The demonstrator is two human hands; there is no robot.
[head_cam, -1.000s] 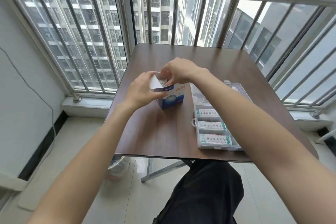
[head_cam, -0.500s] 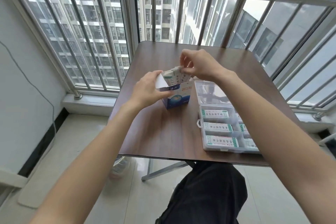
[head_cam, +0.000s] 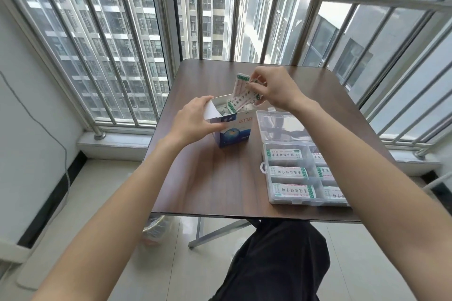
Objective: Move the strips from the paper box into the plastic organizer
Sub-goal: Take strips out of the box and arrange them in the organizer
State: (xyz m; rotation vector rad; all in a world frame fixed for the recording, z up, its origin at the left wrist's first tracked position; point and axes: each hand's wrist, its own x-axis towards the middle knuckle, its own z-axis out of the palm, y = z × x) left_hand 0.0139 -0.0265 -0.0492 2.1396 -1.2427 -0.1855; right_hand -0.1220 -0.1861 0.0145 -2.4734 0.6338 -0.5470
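Now the right hand pinches strips; lift clear while the left hand grips the box, then carry toward five o'clock, the organizer.

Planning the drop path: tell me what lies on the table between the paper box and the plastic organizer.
Nothing: in the head view only bare table separates the paper box from the plastic organizer.

Bright window daylight, wide-angle edge distortion, slight softness.
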